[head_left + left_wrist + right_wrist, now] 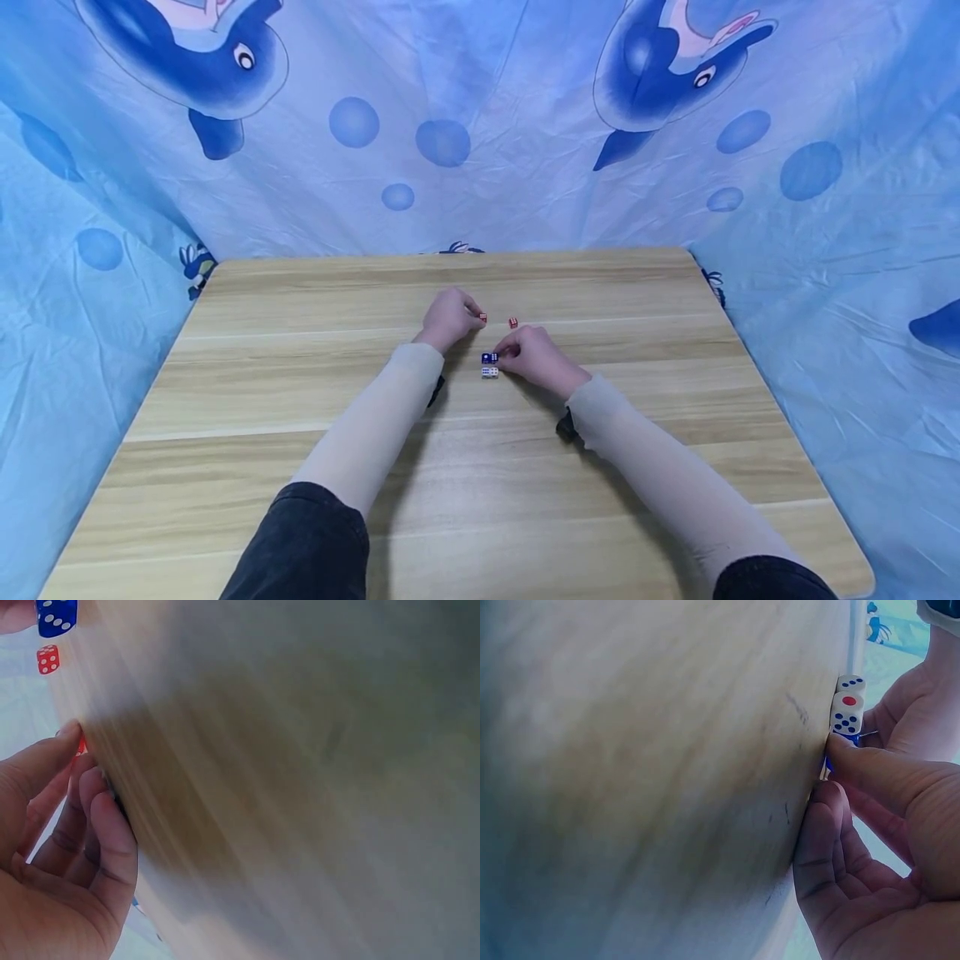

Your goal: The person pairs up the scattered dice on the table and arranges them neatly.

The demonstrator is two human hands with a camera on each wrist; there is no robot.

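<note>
My left hand [450,318] pinches a small red die [483,317] between thumb and fingertips, low at the table; in the left wrist view only a sliver of that red die [81,745] shows. Another red die [513,322] lies a little to its right, untouched. Nearer to me, a pair of blue dice [490,358] sits side by side. My right hand [536,357] holds the right-hand one with thumb and fingers, which mostly cover the blue die [829,764] in the right wrist view. Right in front of the blue pair stand two white dice [490,373], touching each other.
The wooden table [300,400] has its far edge against a blue curtain [495,200] printed with dolphins and bubbles. More curtain hangs at both sides. Dark straps or devices [567,427] sit under the wrists.
</note>
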